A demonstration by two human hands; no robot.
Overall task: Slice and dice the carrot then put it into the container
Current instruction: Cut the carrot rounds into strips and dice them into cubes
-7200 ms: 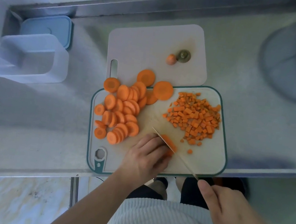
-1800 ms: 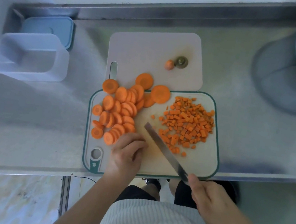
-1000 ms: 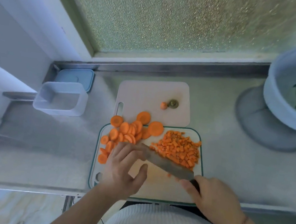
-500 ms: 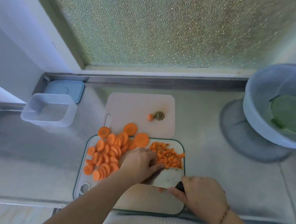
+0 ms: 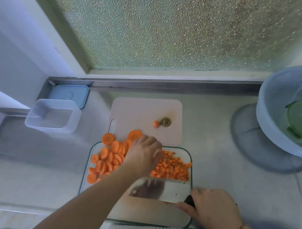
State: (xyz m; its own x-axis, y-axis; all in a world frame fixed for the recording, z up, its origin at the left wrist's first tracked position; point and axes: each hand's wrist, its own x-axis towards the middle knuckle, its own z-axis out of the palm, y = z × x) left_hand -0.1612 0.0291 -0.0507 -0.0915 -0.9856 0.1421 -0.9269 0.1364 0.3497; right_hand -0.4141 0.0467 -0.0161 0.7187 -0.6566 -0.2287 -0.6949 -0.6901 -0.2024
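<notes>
left hand (image 5: 143, 156) now behind diced carrot (image 5: 173, 168) — small orange cubes, heaped

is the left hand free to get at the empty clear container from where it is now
Probably yes: the left hand rests by the diced carrot, and only bare counter lies between it and the clear container.

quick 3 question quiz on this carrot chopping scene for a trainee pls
1. True or false: the clear container already holds carrot.
2. Which hand holds the cleaver? A) left hand B) right hand C) neither
3. What lies beside the carrot tip on the pale board?

Key
1. False: it looks empty.
2. B: the right hand grips the handle; the left hand is at the diced carrot.
3. The carrot top.
</notes>
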